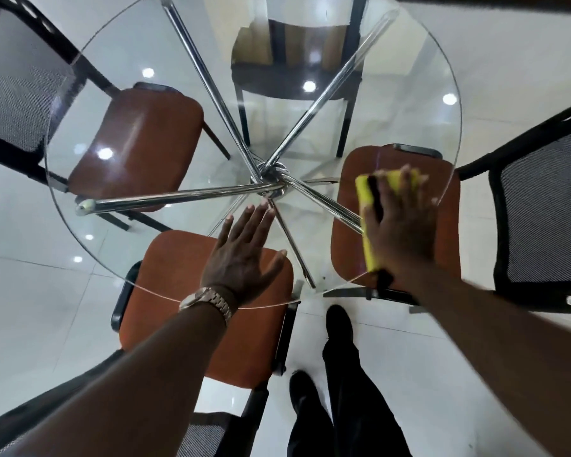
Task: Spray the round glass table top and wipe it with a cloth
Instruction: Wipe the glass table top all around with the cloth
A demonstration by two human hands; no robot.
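The round glass table top (89,255) fills the upper view, with chrome legs (178,194) meeting under its middle. My right hand (401,222) lies flat with straight fingers on a yellow cloth (365,196), pressing it onto the glass near the right rim. My left hand (244,255), a metal watch on its wrist, rests flat and open on the glass near the front edge. No spray bottle is in view.
Chairs with orange seats and black mesh backs stand around the table: one at the left (139,143), one at the front (211,311), one at the right (541,209). A dark chair (294,80) stands at the far side. White floor tiles (30,291) surround everything.
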